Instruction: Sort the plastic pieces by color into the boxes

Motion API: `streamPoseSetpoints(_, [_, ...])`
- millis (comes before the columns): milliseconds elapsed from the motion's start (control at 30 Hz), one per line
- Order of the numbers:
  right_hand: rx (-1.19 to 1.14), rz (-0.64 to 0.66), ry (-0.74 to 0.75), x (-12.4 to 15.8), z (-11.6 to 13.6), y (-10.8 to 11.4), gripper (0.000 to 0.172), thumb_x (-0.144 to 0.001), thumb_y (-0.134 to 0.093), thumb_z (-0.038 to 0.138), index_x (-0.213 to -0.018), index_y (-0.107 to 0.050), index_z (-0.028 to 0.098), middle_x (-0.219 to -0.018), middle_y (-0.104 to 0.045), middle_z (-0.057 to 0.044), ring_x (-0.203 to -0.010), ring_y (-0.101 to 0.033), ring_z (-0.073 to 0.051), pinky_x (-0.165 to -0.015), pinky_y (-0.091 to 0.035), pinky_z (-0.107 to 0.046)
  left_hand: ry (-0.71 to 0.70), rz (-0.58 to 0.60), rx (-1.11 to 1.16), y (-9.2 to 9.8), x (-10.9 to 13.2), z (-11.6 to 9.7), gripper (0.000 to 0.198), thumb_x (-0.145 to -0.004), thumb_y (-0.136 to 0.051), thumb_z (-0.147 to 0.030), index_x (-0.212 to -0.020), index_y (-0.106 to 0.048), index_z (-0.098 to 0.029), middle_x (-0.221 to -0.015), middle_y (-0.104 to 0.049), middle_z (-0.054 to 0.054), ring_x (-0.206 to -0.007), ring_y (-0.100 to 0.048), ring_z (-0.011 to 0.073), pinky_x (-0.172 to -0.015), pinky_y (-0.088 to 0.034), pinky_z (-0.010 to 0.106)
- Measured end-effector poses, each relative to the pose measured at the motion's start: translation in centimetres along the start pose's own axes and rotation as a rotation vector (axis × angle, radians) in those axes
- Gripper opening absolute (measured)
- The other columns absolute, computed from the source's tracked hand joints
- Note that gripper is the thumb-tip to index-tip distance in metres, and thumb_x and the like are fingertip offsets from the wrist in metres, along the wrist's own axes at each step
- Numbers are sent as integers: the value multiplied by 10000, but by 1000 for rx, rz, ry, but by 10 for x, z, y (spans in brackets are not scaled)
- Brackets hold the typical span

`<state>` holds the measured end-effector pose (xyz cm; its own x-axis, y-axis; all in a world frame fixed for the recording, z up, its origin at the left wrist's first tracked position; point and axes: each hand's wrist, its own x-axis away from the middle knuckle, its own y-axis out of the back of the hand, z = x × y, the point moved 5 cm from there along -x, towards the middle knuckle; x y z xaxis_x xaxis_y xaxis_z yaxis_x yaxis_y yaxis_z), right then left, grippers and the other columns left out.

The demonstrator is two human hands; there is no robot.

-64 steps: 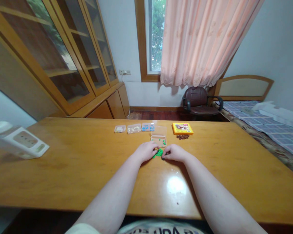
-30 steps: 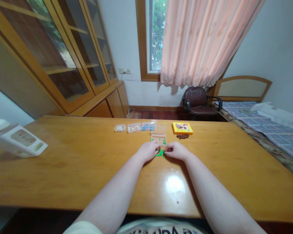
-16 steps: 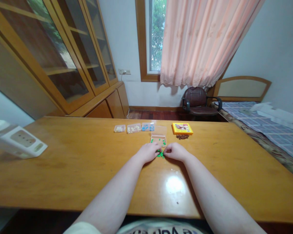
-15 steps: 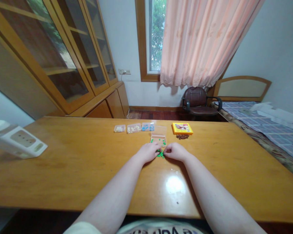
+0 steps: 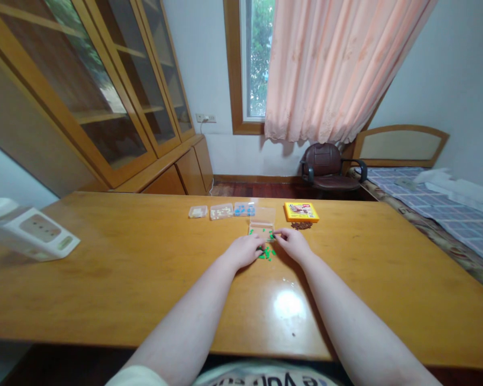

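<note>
Several small green pieces (image 5: 268, 252) lie loose on the wooden table (image 5: 145, 268). Just beyond them stands a clear plastic box (image 5: 261, 226) with its lid open and a few green pieces inside. My left hand (image 5: 246, 251) rests at the left edge of the loose pieces, fingers bent together; whatever is between them is too small to make out. My right hand (image 5: 292, 244) is at the box's right side, its fingertips pinched by the green pieces there. What that pinch holds, if anything, cannot be made out.
Clear boxes with white pieces (image 5: 221, 211) and blue pieces (image 5: 244, 209) stand behind to the left, beside a smaller box (image 5: 198, 212). A yellow box (image 5: 301, 212) and brown pieces (image 5: 301, 225) lie at the right. A white appliance (image 5: 36, 230) is far left.
My right hand has moved forward from the loose green pieces to the right side of the clear box. My left hand has hardly moved.
</note>
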<state>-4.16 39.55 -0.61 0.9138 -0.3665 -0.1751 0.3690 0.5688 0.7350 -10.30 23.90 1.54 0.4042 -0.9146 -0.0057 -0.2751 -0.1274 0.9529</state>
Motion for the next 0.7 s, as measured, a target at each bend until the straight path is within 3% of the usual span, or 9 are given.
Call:
streamPoseSetpoints(133, [-61, 233, 63, 5, 4, -8, 238, -757, -558, 281, -874, -731, 169, -594, -613, 2, -530, -482, -109, -514, -338, -212, -14, -2, -22, -1, 0, 1, 139, -831, -561, -259, -932, -658, -265, -961, -612, 28, -901, -598, 189, -787, -463, 275])
streamPoseSetpoints(267, [-88, 366, 131, 12, 10, -14, 160, -715, -581, 240, -751, -708, 149, -587, -611, 8, -538, -488, -101, -518, -343, -198, -35, -7, -58, -2, 0, 1, 138, -834, -551, -255, -921, -658, -261, -942, -615, 24, -877, -600, 191, -753, -463, 270])
streamPoseSetpoints(533, [-8, 378, 166, 14, 13, -17, 186, -716, -581, 238, -807, -732, 179, -633, -657, -3, -550, -518, -112, -522, -344, -205, -30, -4, -56, -3, -1, 0, 106, -838, -545, -257, -848, -647, -232, -900, -616, 29, -824, -603, 187, -706, -458, 263])
streamPoseSetpoints(700, [46, 370, 178, 14, 15, -16, 180, -726, -582, 238, -804, -736, 186, -656, -676, -5, -561, -534, -113, -538, -352, -203, 4, -52, -31, -1, -1, 4, 150, -848, -527, -232, -964, -622, -223, -977, -615, 37, -889, -600, 185, -768, -457, 269])
